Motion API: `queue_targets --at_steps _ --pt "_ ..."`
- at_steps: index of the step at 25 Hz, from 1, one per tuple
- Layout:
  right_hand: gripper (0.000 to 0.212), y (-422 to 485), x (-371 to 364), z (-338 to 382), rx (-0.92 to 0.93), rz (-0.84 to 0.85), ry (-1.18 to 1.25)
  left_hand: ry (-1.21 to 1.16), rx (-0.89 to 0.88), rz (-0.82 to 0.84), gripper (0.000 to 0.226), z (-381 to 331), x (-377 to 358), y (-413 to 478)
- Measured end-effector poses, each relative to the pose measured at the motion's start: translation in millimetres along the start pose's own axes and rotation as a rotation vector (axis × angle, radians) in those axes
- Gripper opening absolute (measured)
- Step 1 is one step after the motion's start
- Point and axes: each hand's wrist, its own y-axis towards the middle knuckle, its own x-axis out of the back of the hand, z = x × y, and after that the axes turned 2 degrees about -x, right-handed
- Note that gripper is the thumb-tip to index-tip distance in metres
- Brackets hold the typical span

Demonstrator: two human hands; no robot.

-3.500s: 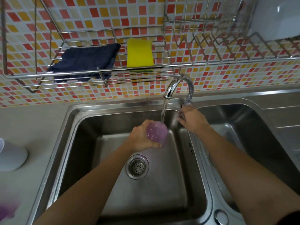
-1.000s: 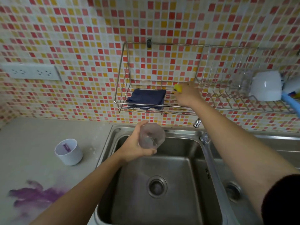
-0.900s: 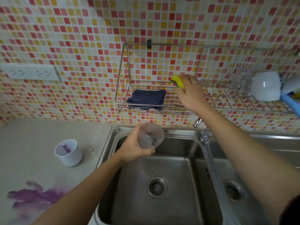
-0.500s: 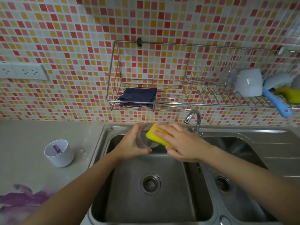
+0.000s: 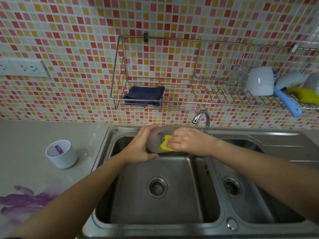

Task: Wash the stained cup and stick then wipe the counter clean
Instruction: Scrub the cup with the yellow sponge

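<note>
Over the back of the left sink basin (image 5: 172, 211), my left hand (image 5: 139, 147) grips a translucent cup (image 5: 156, 141) tipped on its side. My right hand (image 5: 188, 142) holds a yellow sponge (image 5: 165, 147) and presses it into the cup's mouth. A white cup (image 5: 61, 154) with a purple-stained stick (image 5: 58, 148) inside stands on the counter left of the sink. A purple stain (image 5: 25, 200) spreads on the counter at the lower left. A dark blue cloth (image 5: 145, 95) lies in the wall rack.
The faucet (image 5: 202, 119) stands behind my right hand, with no water running. The wire rack (image 5: 222, 102) on the tiled wall holds a white mug (image 5: 260, 81), a blue-handled brush (image 5: 288, 102) and bottles at the right. A second basin (image 5: 255, 204) lies to the right.
My right hand took the yellow sponge from the rack, brought it down and pushed it into the cup in my left hand. The water stopped earlier.
</note>
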Motion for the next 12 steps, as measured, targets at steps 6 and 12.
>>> queue_targets --at_steps 6,12 --pt "0.024 2 1 15 -0.052 -0.008 0.073 0.203 -0.06 -0.002 0.087 -9 -6 -3" --pt "0.052 -5 6 31 -0.318 0.121 0.51 0.228 -0.011 -0.158 0.084 2 -14 -7"
